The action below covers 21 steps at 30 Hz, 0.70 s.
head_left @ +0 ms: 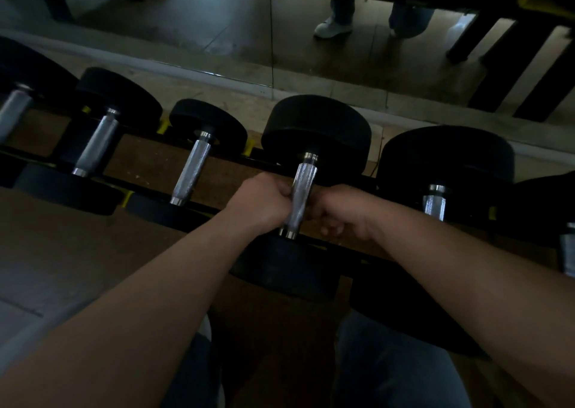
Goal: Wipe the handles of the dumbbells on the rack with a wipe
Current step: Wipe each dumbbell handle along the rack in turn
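Observation:
Several black dumbbells with chrome knurled handles lie side by side on the rack [161, 165]. Both my hands are at the handle [301, 190] of the middle dumbbell [317, 127]. My left hand [264, 200] curls against the handle's left side, thumb on the metal. On the right side, my right hand [340, 214] is balled up and touches the handle. A small pale patch, apparently the wipe [330, 231], shows under its curled fingers; most of it is hidden. The dim light hides the fingertips below the handle.
Neighbouring handles lie to the left [191, 171] and right [434, 202]. A mirror along the floor behind the rack reflects a person's legs and a white shoe [331, 28]. My jeans-clad legs [389, 367] are below the rack's front edge.

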### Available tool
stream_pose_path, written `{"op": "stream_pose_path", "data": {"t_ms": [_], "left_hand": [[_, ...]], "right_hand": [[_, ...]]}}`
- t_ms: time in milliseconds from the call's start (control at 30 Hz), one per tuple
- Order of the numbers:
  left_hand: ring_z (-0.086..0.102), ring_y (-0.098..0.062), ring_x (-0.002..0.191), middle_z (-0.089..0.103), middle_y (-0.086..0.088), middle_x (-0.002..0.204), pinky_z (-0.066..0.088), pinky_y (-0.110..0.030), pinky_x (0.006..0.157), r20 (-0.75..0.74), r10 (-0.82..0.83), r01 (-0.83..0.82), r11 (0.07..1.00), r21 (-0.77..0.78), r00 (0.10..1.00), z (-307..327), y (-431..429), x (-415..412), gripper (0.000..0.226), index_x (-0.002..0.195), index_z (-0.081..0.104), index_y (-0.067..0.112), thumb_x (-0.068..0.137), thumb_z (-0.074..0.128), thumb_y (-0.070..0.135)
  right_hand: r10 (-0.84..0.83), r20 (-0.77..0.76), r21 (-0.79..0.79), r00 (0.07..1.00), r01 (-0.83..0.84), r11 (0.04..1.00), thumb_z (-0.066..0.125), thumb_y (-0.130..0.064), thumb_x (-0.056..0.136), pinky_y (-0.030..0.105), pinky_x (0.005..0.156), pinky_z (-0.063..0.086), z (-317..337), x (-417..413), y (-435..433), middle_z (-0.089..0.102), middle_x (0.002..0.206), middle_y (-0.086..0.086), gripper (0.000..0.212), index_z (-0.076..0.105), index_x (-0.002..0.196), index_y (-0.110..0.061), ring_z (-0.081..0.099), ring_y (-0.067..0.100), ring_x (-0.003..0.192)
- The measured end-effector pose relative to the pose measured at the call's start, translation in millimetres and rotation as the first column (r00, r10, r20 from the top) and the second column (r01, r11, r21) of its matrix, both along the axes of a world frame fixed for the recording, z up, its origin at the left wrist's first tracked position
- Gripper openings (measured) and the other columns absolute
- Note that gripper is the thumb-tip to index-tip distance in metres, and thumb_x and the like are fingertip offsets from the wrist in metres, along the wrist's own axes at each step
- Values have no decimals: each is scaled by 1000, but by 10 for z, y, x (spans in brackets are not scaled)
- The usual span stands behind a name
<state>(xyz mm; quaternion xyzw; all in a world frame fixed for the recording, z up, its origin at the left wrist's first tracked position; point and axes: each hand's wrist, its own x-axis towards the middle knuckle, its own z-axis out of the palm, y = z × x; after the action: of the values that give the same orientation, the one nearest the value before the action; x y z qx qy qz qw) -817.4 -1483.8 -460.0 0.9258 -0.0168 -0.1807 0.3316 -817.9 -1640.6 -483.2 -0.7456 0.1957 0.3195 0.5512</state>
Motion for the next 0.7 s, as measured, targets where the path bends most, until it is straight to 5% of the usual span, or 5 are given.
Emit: {"op": "stream_pose_path", "data": {"t_ms": [100,267,467,533,700], "left_hand": [[63,-7,78,70,5,85,55,-26,75,-9,18,-18,1000,-15,1000,16,-23,-4,15,93,77,23,80,71,23],[63,-10,83,70,2,96,57,-30,81,0,40,-40,999,-16,999,22,-31,-14,22,99,76,21,86,60,14],[60,-4,76,69,4,86,53,-24,72,15,59,-59,998,-13,998,2,-34,-15,14,93,77,19,86,64,19],[61,-5,77,67,6,83,53,-24,72,6,62,-62,998,-9,998,-6,-41,-6,14,93,76,20,87,64,19],[57,-3,75,59,12,77,45,-16,62,-1,63,-63,998,-17,998,-10,-47,17,11,87,73,25,89,64,19]], "right_hand": [[6,-95,71,995,0,997,46,8,94,12,35,32,-36,-31,-1,49,40,-7,25,63,104,-7,31,3,25],[-431,-37,282,902,423,861,47,9,86,16,38,38,-209,290,-64,54,92,8,47,62,129,-3,36,4,28],[51,-136,163,989,-28,986,40,10,88,15,38,28,-165,-2,-40,33,50,0,28,59,100,-7,24,5,27],[-100,-74,181,992,112,977,42,10,86,16,37,28,-191,113,-47,38,43,0,22,55,84,-7,28,7,27],[-387,-82,384,919,387,838,44,11,83,18,36,34,-251,311,-102,43,71,4,44,55,117,-15,26,6,33]]}}
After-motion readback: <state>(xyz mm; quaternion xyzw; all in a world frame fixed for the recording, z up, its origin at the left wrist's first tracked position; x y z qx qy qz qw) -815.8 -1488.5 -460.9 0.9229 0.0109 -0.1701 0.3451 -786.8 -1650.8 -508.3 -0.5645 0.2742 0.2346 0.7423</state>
